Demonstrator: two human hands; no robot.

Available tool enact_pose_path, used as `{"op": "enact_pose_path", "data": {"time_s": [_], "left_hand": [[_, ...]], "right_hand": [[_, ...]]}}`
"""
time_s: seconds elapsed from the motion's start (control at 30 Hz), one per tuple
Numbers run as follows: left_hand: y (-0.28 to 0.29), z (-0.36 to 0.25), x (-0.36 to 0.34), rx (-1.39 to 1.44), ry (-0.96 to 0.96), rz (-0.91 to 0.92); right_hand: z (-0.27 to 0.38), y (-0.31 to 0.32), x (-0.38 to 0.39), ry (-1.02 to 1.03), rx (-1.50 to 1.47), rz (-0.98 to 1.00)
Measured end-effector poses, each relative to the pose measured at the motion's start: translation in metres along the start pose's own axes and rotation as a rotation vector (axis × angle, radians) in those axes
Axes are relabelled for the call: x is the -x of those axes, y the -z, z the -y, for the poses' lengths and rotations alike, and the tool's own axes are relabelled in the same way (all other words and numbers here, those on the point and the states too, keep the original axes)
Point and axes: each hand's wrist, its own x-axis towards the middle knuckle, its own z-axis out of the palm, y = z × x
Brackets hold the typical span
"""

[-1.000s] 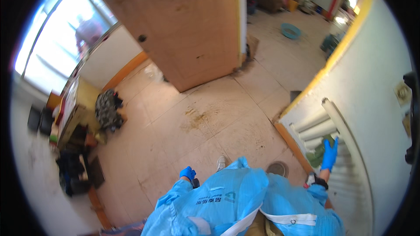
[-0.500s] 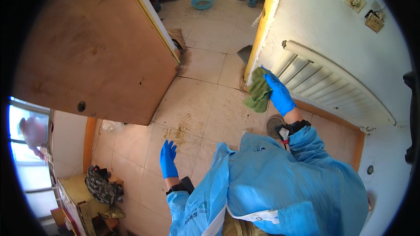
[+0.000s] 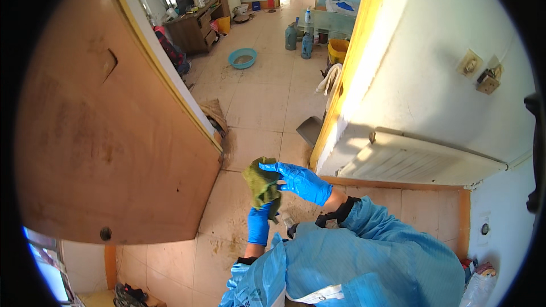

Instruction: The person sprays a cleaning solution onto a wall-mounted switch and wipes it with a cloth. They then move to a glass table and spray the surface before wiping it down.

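Note:
A crumpled green cloth (image 3: 261, 182) hangs between my two blue-gloved hands, in front of the doorway. My right hand (image 3: 305, 183) comes in from the right and grips the cloth's upper side, one finger stretched across it. From below, my left hand (image 3: 259, 226) is closed around the lower end, its fingertips partly hidden by the fabric. Blue sleeves with black cuffs cover both forearms.
A brown door (image 3: 114, 136) stands open at the left. At the right are a yellow door frame (image 3: 347, 74) and a white radiator (image 3: 409, 156). Past the doorway lie a dustpan (image 3: 310, 129), a blue basin (image 3: 242, 58) and blue bottles (image 3: 307, 45). Stains mark the floor tiles.
My right hand has brought the cloth from beside the radiator leftward to the middle. My left hand has moved right and taken hold of it. The view has tilted up into the room beyond.

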Motion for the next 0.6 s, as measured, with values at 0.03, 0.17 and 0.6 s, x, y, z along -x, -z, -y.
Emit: {"op": "enact_pose_path", "data": {"time_s": [0.03, 0.17, 0.6], "left_hand": [[0.008, -0.013, -0.019, -0.012, 0.066, -0.039], [0.025, -0.056, -0.067, -0.101, -0.383, -0.325], [-0.024, -0.183, -0.220, -0.166, -0.125, 0.378]], "right_hand": [[0.013, 0.011, -0.012, 0.050, 0.030, 0.048], [0.069, 0.060, -0.047, -0.023, 0.158, 0.022], [0.071, 0.124, -0.105, -0.065, 0.660, -0.330]]}}
